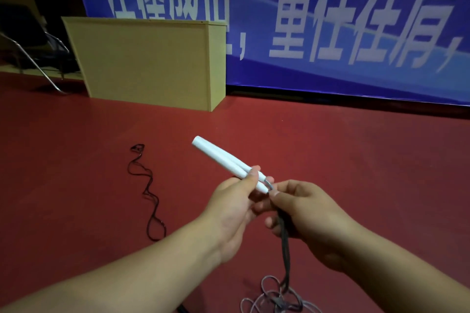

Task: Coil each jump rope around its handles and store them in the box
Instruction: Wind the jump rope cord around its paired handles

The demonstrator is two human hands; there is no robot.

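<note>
Left hand (229, 201) grips both white handles (223, 157) together, above red floor (356, 160). Right hand (302, 211) pinches grey rope (284, 244) at handle ends; rest piled below. Box (150, 61) w/ banner (330, 20) behind.

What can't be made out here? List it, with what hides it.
- Head view: the wooden box shows only outer walls; its inside is hidden.
- The grey rope pile is cut off by the bottom edge.
- The white handles near ends are covered by left hand and right hand fingers.
- The black rope handles can't be seen.
</note>
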